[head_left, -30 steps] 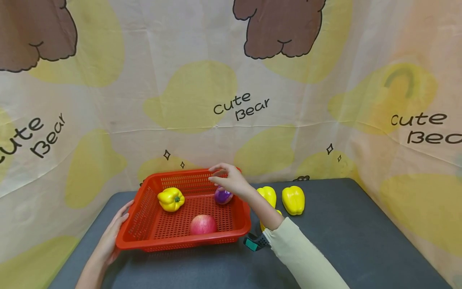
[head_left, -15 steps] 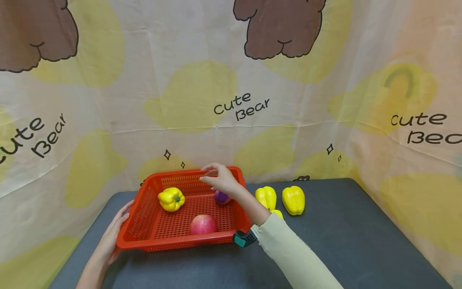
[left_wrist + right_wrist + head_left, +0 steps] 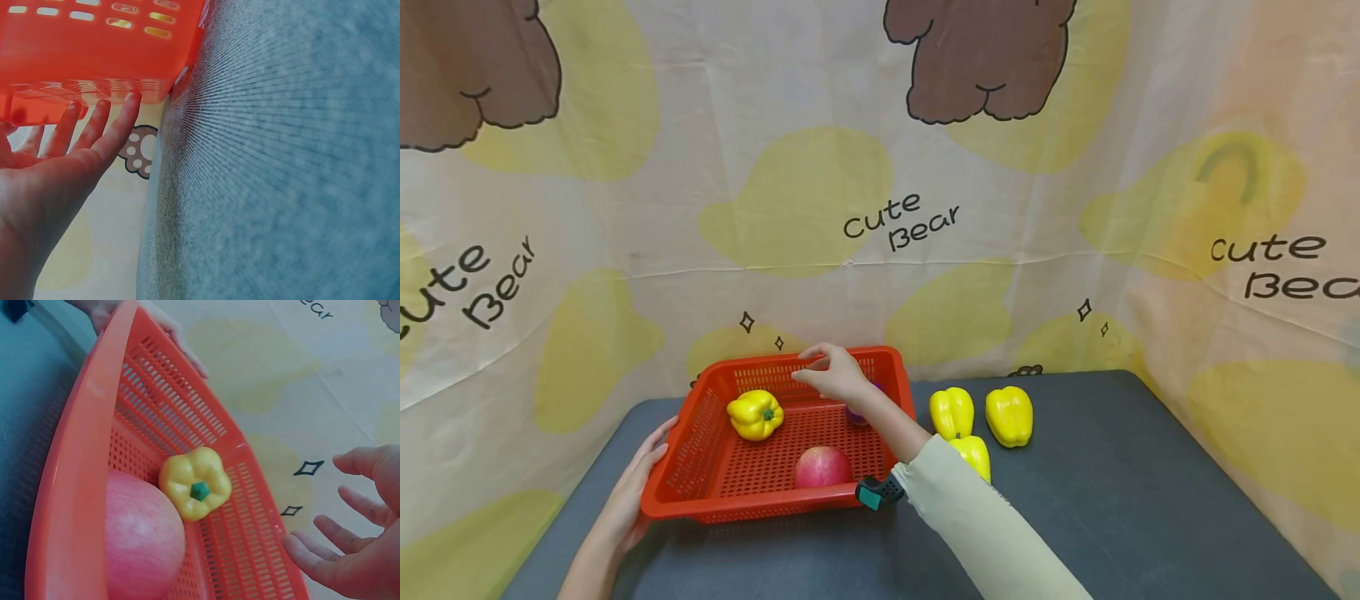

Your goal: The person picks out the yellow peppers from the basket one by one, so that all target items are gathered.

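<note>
A red plastic basket (image 3: 760, 502) stands on the table. Against its left side rest the fairly straight fingers of my left hand (image 3: 628, 487); the left wrist view shows the fingertips (image 3: 132, 100) at the outer wall below the rim. Over the basket my right hand (image 3: 835, 375) hovers with nothing in it, its fingers loosely bent and apart. Inside lie a yellow bell pepper (image 3: 756, 415) at the left, a pink-red apple (image 3: 823, 467) near the front wall and a glossy purple round item (image 3: 854, 415) at the right. My right wrist mostly hides the purple item.
Three yellow bell peppers sit right of the basket: one pepper (image 3: 951, 412) beside it, another pepper (image 3: 1010, 416) farther right, and a front pepper (image 3: 974, 456) partly behind my sleeve. A patterned cloth (image 3: 820, 208) hangs behind the dark table (image 3: 1120, 500).
My right hand has moved left across the basket, from above the purple item toward the middle. More of the front loose pepper shows beside the sleeve. The left hand and basket stay put.
</note>
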Action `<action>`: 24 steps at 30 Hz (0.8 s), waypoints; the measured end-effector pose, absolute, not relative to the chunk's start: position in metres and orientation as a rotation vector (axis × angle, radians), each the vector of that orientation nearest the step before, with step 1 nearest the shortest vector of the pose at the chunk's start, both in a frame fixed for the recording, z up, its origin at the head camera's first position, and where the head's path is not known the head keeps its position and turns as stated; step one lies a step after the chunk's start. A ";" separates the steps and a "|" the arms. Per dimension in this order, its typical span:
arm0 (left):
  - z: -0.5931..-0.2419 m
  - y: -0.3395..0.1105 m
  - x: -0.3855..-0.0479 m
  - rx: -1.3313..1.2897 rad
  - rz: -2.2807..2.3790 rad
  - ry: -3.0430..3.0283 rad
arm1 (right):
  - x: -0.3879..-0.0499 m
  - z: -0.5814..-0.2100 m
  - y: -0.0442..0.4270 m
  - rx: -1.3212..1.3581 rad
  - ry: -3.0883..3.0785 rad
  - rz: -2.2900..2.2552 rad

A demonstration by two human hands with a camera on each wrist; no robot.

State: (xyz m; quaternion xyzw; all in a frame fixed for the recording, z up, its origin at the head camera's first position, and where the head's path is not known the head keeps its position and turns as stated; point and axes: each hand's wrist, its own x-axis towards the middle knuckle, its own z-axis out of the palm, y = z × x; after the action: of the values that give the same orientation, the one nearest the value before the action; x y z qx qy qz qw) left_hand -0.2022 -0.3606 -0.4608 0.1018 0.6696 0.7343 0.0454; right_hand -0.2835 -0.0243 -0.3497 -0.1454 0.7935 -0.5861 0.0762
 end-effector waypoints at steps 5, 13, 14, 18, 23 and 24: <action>-0.461 -0.360 -0.202 0.318 2.241 2.049 | -0.288 -0.355 -0.036 -0.392 2.396 -1.756; -0.461 -0.362 -0.202 0.290 2.240 2.047 | -0.295 -0.364 -0.058 -0.371 2.431 -1.716; -0.461 -0.362 -0.202 0.287 2.238 2.048 | -0.296 -0.365 -0.060 -0.368 2.438 -1.710; -0.462 -0.362 -0.203 0.295 2.240 2.040 | -0.297 -0.368 -0.071 -0.349 2.444 -1.698; -0.462 -0.362 -0.203 0.310 2.246 2.031 | -0.300 -0.372 -0.082 -0.327 2.416 -1.699; -0.462 -0.362 -0.203 0.311 2.245 2.032 | -0.301 -0.373 -0.085 -0.324 2.411 -1.699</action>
State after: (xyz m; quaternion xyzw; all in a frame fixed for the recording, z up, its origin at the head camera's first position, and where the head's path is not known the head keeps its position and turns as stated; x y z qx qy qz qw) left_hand -0.2033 -0.3616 -0.4622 0.1020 0.6667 0.7367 0.0486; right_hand -0.3005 -0.0847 -0.3732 -0.1087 0.8094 -0.5706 0.0870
